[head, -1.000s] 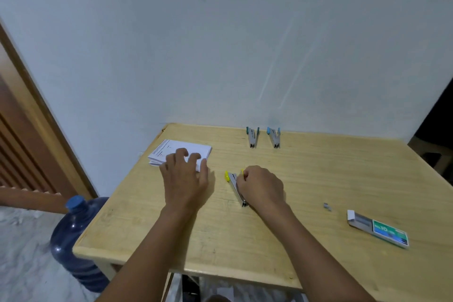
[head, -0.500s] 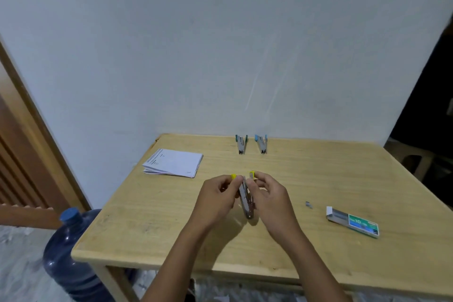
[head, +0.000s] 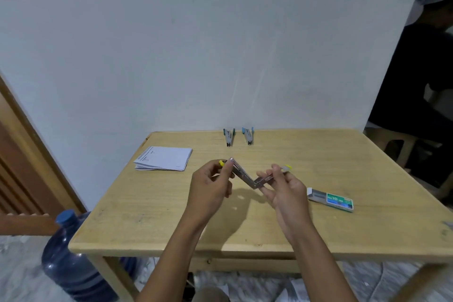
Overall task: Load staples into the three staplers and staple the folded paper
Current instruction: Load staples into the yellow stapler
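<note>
At the right of the table (head: 343, 154), the staple box (head: 331, 200) lies flat, its long side running left to right and dipping slightly toward the lower right. The white flap end faces my hands. I can't see inside it, so I can't say what it holds. At the lower left of the frame a blue water bottle (head: 71, 260) stands on the floor beside the table leg with its cap on; how full it is I can't tell.

In the middle of the frame I hold the yellow stapler (head: 245, 176) in the air above the tabletop, swung open into a V. The hinge is the low point. One arm runs up and left to my left hand (head: 210, 186), whose fingertips pinch it near the yellow tip. The other arm runs up and right to my right hand (head: 286, 191), whose thumb and fingers pinch it just short of the second yellow tip.

The folded paper (head: 164, 161) lies flat toward the upper left of the table, well apart from my hands. At the far edge, by the wall, the green stapler (head: 229, 137) and the blue stapler (head: 248, 135) lie side by side without touching, coloured ends toward the wall and narrow ends pointing at me. A person in dark clothes (head: 416, 81) sits at the right edge of the frame.
</note>
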`<state>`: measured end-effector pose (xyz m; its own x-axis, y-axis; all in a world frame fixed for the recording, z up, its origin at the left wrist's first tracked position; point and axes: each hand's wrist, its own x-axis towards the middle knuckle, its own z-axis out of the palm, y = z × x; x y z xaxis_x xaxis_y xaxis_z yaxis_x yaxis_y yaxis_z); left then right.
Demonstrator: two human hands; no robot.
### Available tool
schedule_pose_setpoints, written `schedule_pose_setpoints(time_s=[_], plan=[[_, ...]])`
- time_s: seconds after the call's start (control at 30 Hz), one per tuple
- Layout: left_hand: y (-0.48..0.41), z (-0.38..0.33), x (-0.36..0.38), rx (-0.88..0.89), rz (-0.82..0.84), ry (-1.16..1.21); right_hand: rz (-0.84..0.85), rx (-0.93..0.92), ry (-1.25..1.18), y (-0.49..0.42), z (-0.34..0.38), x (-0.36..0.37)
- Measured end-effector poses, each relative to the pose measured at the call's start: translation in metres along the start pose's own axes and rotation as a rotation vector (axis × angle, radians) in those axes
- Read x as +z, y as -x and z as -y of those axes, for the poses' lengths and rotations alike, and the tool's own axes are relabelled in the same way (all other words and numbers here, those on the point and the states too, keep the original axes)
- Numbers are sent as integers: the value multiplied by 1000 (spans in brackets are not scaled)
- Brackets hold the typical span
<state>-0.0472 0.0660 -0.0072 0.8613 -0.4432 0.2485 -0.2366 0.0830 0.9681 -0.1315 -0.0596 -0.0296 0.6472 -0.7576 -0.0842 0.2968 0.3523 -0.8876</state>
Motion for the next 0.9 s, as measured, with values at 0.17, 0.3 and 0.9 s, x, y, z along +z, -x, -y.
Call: schedule_pose_setpoints(time_s=[0.17,0.3,0.9], plan=[[7,3,-1,-1,36,47,-74,90,216,4,5,-2],[11,0,-1,20,55,64,-57,-273,769,13,6,-3],[11,-10,-8,22,202,42,518,-670,921,4,27,6]])
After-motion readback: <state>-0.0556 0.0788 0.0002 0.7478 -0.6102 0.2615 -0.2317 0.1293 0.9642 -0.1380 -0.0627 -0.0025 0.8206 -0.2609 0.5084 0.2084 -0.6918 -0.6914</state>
